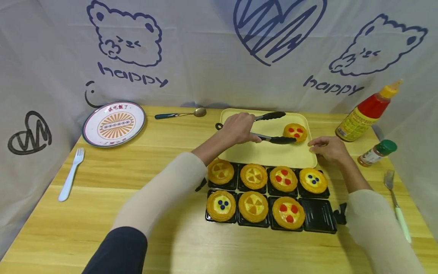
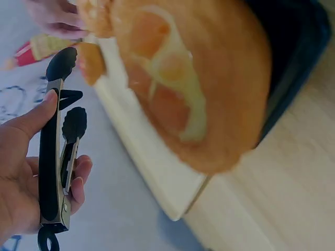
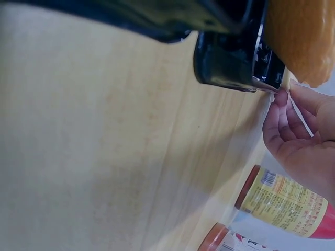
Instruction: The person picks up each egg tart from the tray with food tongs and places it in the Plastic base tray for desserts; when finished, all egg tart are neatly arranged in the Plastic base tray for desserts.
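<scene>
My left hand (image 1: 239,128) holds black-and-metal tongs (image 2: 49,157) over the pale yellow tray (image 1: 260,155). The tongs' arms are spread apart, and the nearer tip lies beside a tart with red topping (image 1: 295,132) at the tray's right end. With thumb and fingers, my right hand (image 1: 329,148) pinches the tray's right edge. In front of the tray, black square compartments (image 1: 319,216) stand in two rows. Several tarts sit in them, including a blueberry-topped tart (image 1: 221,206) and an orange-wedge tart (image 1: 253,207). The front right compartment shows its ribbed black floor.
A red sauce bottle (image 1: 366,114) and a green-capped jar (image 1: 376,153) stand on the right, with a fork (image 1: 397,207) nearer. To the left lie a plate (image 1: 114,123), a pale blue fork (image 1: 72,175) and a spoon (image 1: 181,114). Cloth hangs behind the table.
</scene>
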`<state>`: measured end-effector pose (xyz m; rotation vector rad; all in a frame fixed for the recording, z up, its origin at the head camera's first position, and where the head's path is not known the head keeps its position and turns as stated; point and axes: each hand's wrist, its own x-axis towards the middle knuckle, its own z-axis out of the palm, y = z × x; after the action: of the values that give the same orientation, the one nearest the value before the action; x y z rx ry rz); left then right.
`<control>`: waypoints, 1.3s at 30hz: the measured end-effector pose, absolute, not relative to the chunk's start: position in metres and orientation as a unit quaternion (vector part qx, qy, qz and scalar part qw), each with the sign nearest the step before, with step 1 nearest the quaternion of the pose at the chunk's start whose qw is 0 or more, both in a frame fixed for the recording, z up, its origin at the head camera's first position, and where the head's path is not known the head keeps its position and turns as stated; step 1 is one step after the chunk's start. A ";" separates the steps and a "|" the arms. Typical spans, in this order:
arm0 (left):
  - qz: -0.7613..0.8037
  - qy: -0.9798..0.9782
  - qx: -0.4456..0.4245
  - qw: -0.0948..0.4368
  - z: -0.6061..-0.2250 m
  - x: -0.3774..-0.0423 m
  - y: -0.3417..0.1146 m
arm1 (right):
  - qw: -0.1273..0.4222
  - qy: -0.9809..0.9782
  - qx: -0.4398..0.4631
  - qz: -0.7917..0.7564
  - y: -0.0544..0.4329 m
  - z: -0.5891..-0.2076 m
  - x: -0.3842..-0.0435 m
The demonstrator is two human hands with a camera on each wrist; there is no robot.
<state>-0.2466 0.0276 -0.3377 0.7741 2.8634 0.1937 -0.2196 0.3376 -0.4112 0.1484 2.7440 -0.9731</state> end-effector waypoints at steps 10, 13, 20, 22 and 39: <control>0.047 0.960 0.256 0.106 -0.355 -0.258 0.051 | 0.106 0.935 0.039 -0.336 0.330 -0.411 -0.221; 0.040 0.961 0.256 0.094 -0.353 -0.253 0.049 | 0.107 0.934 0.038 -0.338 0.329 -0.411 -0.222; 0.045 0.957 0.280 0.060 -0.338 -0.232 0.027 | 0.114 0.936 0.034 -0.333 0.329 -0.409 -0.224; 0.044 0.955 0.289 0.046 -0.333 -0.222 0.019 | 0.116 0.937 0.034 -0.328 0.329 -0.409 -0.224; 0.072 0.905 0.418 0.041 -0.311 -0.114 0.001 | 0.106 0.956 -0.065 -0.266 0.346 -0.401 -0.215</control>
<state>-0.1142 0.0014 -0.3114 1.2792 2.7710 0.2195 -0.2154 0.3464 -0.4007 -0.1920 2.8171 -0.7824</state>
